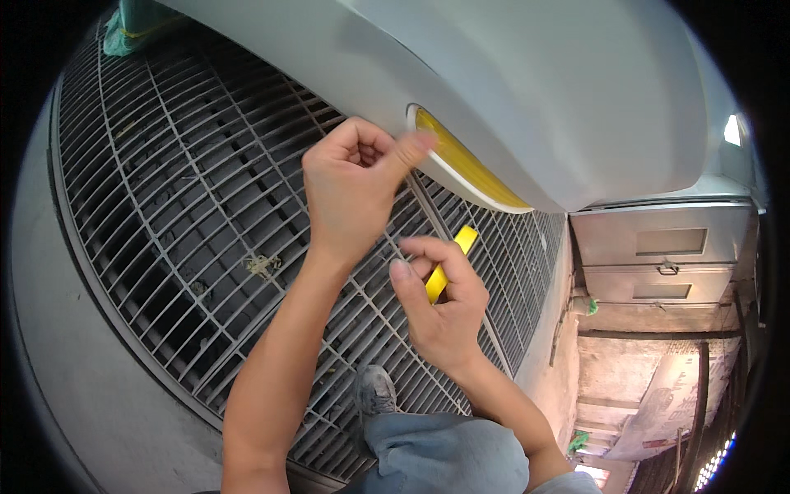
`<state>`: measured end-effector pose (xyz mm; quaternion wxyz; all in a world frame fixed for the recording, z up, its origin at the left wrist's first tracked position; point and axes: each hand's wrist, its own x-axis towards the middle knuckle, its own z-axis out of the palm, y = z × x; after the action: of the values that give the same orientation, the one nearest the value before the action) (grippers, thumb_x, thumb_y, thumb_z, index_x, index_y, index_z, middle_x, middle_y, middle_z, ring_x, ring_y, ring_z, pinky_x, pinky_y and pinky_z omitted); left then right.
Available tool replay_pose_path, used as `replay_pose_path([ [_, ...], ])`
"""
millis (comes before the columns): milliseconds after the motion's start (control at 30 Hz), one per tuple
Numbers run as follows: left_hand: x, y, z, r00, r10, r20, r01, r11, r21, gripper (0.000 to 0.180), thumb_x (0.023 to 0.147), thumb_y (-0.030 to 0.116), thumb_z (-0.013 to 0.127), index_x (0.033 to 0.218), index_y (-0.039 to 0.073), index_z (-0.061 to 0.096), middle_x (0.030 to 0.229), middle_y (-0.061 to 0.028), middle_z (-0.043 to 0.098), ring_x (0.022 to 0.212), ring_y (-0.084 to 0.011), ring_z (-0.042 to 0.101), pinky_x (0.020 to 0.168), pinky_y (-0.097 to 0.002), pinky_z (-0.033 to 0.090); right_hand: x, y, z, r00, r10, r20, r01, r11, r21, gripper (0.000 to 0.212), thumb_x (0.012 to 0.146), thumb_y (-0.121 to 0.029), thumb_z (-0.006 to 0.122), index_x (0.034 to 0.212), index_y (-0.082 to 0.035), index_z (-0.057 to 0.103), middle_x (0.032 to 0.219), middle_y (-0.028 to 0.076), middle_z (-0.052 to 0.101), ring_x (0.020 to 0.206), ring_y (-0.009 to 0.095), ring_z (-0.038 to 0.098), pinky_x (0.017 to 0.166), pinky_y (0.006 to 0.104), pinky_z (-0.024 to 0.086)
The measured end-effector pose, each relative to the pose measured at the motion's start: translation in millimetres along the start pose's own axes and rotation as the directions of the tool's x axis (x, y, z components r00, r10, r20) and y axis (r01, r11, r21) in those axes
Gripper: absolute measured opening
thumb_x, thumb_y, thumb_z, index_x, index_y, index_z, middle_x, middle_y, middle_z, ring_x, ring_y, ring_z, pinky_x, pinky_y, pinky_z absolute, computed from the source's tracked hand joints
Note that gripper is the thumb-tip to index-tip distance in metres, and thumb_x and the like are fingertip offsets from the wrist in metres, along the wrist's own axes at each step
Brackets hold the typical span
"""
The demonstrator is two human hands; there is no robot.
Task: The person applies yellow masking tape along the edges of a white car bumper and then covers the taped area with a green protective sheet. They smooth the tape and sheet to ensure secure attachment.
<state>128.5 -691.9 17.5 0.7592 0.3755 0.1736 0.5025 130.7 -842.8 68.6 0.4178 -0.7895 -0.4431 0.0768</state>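
Note:
A light grey car bumper panel [527,90] fills the upper middle. Yellow tape [469,160] covers a long narrow recess in it, edged by a white rim [485,198]. My left hand [350,185] is at the upper left end of this recess. Its fingers are curled in, and the slightly blurred thumb tip overlaps the yellow tape. Whether anything is pinched there cannot be seen. Lower and to the right, my right hand [444,309] holds a roll of yellow tape [466,240] against its fingers, partly hidden by them. The thumb and index fingertips point toward the left wrist.
Metal floor grating [206,165] lies under the panel, with a crumpled scrap [262,265] on it. Pale concrete [66,354] borders it at left. Green plastic wrapping [123,37] shows at the top left. My shoe [376,390] rests on the grating. Metal cabinet doors [666,267] stand at right.

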Motion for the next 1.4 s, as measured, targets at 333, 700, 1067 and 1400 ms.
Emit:
replay_pose_path([
  [333, -56.6, 30.4, -23.9, 0.901, -0.194, 0.388, 0.065, 0.945, 0.320, 0.029, 0.096, 0.020, 0.080, 0.112, -0.003, 0.073, 0.093, -0.0067, 0.075, 0.087, -0.0098, 0.066, 0.079, -0.0275, 0.054, 3.6, 12.8, -42.1, 0.959, 0.036, 0.281, -0.098, 0.973, 0.209, 0.083, 0.097, -0.002, 0.055, 0.163, 0.009, 0.007, 0.082, 0.015, 0.067, 0.078, 0.026, 0.068, 0.086, 0.0344, 0.052],
  [700, -22.5, 35.3, -23.4, 0.844, 0.412, 0.342, -0.534, 0.598, 0.597, 0.012, 0.094, 0.011, 0.078, 0.092, 0.002, 0.071, 0.085, -0.0028, 0.068, 0.083, -0.0159, 0.062, 0.082, -0.0307, 0.047, 20.8, 15.3, -102.9, 0.968, 0.109, 0.225, 0.014, 0.877, -0.481, 0.031, 0.104, -0.015, 0.063, 0.133, -0.003, 0.061, 0.089, 0.024, 0.074, 0.072, 0.040, 0.074, 0.062, 0.0465, 0.059],
  [1067, 4.7, 3.1, 1.2, 0.669, 0.725, 0.165, -0.664, 0.483, 0.571, 0.020, 0.089, 0.012, 0.085, 0.097, 0.004, 0.069, 0.092, -0.0050, 0.062, 0.081, -0.0138, 0.058, 0.071, -0.0273, 0.048, 30.3, -0.3, -105.9, 0.998, 0.031, 0.051, -0.006, 0.904, -0.428, 0.015, 0.104, -0.011, 0.063, 0.115, -0.003, 0.070, 0.064, 0.013, 0.065, 0.053, 0.024, 0.067, 0.054, 0.0341, 0.051],
  [1400, -5.6, 0.0, -2.5, 0.967, 0.190, -0.169, -0.142, 0.955, 0.261, 0.038, 0.084, 0.030, 0.095, 0.089, 0.005, 0.066, 0.072, 0.0066, 0.057, 0.063, -0.0003, 0.048, 0.057, -0.0150, 0.038, 44.2, 12.9, -156.3, 0.975, 0.214, 0.060, -0.166, 0.883, -0.440, 0.015, 0.103, -0.013, 0.063, 0.106, 0.000, 0.070, 0.063, 0.013, 0.066, 0.056, 0.022, 0.069, 0.056, 0.0327, 0.051],
])
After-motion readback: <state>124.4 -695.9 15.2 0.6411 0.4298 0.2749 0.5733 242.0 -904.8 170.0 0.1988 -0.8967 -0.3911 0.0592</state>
